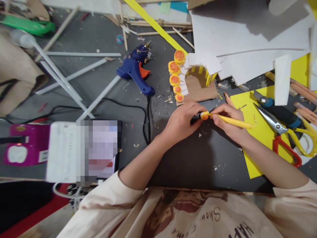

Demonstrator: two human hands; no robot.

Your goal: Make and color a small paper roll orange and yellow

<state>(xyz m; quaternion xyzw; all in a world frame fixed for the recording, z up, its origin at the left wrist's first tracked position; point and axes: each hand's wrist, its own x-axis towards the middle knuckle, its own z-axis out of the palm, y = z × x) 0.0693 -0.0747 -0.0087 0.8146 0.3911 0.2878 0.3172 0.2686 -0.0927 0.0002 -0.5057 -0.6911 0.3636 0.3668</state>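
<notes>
My left hand (184, 117) is closed, its thumb and fingers pinching a small yellow-and-orange paper rosette (204, 115). A dark shape shows beside the rosette under the fingers; I cannot make it out. My right hand (227, 119) is closed around a narrow yellow strip (237, 123), whose free end sticks out to the right. The strip's left end lies at the rosette, and whether they are joined cannot be seen. Just beyond my hands lies a cardboard piece (198, 89) with a white arch (192, 60) and a column of similar yellow-and-orange rosettes (174, 80) along its left side.
A blue glue gun (135, 67) with its cord lies left of the arch. Scissors (278, 127) rest on yellow paper (255, 158) at right. White sheets (237, 43) cover the back right. A phone (104, 145) lies at left, near several glue sticks (84, 54).
</notes>
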